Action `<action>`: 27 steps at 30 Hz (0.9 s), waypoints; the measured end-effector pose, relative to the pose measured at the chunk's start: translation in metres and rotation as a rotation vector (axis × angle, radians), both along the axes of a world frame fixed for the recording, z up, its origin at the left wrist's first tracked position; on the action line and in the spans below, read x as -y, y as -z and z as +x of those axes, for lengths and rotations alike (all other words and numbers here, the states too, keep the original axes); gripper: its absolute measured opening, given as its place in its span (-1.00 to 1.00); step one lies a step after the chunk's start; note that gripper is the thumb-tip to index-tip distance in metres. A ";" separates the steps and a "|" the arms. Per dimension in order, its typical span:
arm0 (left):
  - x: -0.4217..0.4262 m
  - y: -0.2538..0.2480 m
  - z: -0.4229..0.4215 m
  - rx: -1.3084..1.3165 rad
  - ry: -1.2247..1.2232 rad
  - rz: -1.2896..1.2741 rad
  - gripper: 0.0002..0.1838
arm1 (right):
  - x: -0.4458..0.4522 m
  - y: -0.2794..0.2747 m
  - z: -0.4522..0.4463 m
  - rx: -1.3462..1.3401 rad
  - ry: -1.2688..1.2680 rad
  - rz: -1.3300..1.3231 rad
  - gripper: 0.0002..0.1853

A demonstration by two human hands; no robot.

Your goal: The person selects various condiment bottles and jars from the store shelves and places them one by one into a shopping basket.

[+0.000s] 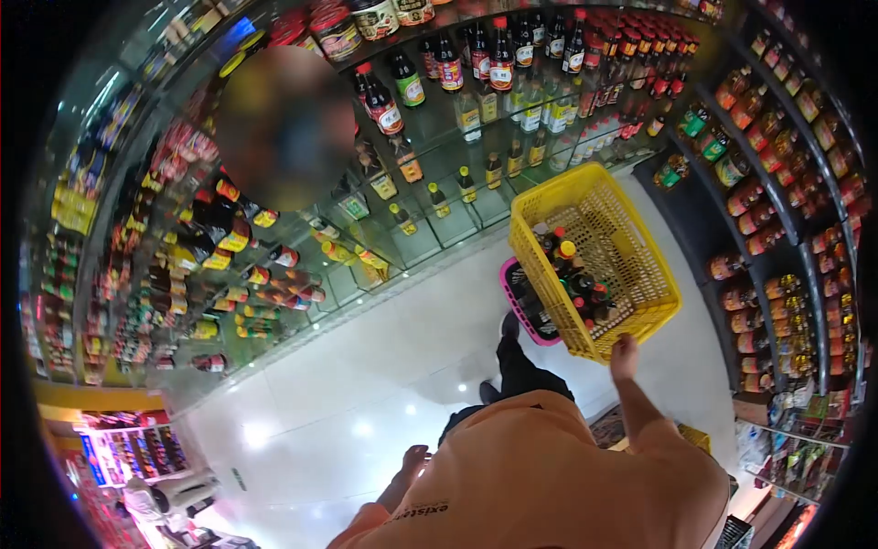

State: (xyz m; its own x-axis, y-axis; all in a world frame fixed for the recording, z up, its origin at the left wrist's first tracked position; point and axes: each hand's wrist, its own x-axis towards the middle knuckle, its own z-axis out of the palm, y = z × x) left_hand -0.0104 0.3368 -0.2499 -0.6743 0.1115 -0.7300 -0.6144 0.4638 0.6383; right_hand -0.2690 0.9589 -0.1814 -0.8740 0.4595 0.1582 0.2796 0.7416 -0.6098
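Observation:
My right hand (624, 358) is closed on the near rim of a tall yellow plastic basket (631, 247) with perforated walls. Several dark bottles (581, 284) with red, yellow and green caps are grouped along the left side inside it. By my left side, my left hand (416, 459) hangs over the floor, away from the shelves. Its fingers are loosely bent and apart, and I see nothing clear in them. A pink-rimmed dark basket (515, 302) is partly hidden beneath the left edge of the yellow one.
Glass shelves (457, 224) curve across the front and left, stocked with sauce bottles (501, 64) and jars. On the right, dark shelving (704, 247) bears more bottles and jars. Pale, shiny tile floor (338, 366) lies between. A lit display (137, 453) stands at lower left.

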 end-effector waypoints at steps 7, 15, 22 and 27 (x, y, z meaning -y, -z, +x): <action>-0.026 0.001 -0.010 0.371 -0.526 0.082 -0.73 | 0.035 0.003 0.158 0.669 -0.335 -0.187 -0.74; -0.099 -0.014 -0.100 0.263 -0.415 -0.004 -0.75 | -0.073 0.081 0.282 0.730 -0.233 -0.317 -0.70; -0.229 0.002 -0.169 -0.113 -0.045 -0.161 -0.72 | -0.132 0.053 0.364 0.768 0.070 -0.188 -0.73; -0.418 -0.078 -0.228 -0.624 -0.006 -0.375 -0.76 | -0.220 0.023 0.411 0.625 0.389 -0.660 -0.67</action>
